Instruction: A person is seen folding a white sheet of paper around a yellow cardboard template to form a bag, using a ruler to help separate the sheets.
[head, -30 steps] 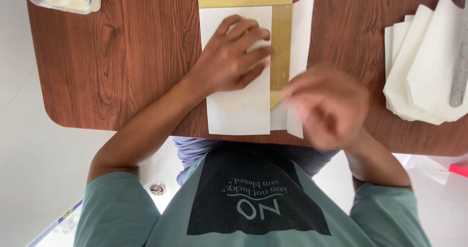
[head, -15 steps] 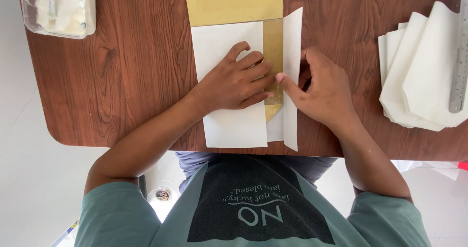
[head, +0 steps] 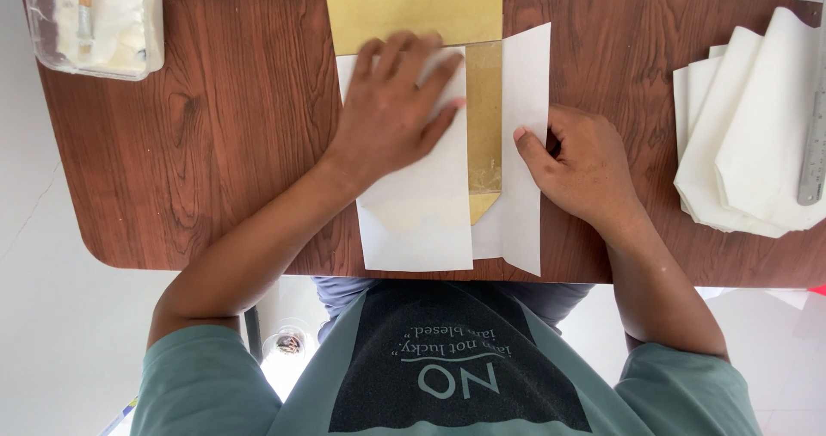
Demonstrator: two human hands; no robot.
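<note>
**Two hands press a folded white sheet over a gold template**

On a brown wood-grain table (head: 215,144) lies a white paper sheet (head: 413,221), folded around a gold card template (head: 484,126) that runs away from the person and shows as a strip between two white flaps. The left hand (head: 391,109) lies flat on the wider left flap, fingers spread and stretched out, palm down, gripping nothing; its outline is slightly blurred. The right hand (head: 581,165) rests on the table at the edge of the narrower right flap (head: 523,144), fingers curled loosely inward and the thumb tip touching the paper; it clasps nothing either. The gold template's pointed lower end sticks out between the flaps, near the table's front edge.

To the right sits a stack of folded white paper pieces (head: 748,144), with a metal ruler (head: 813,144) lying across them at the frame's edge. In the far left corner stands a clear plastic container (head: 95,23) holding pale contents.
</note>
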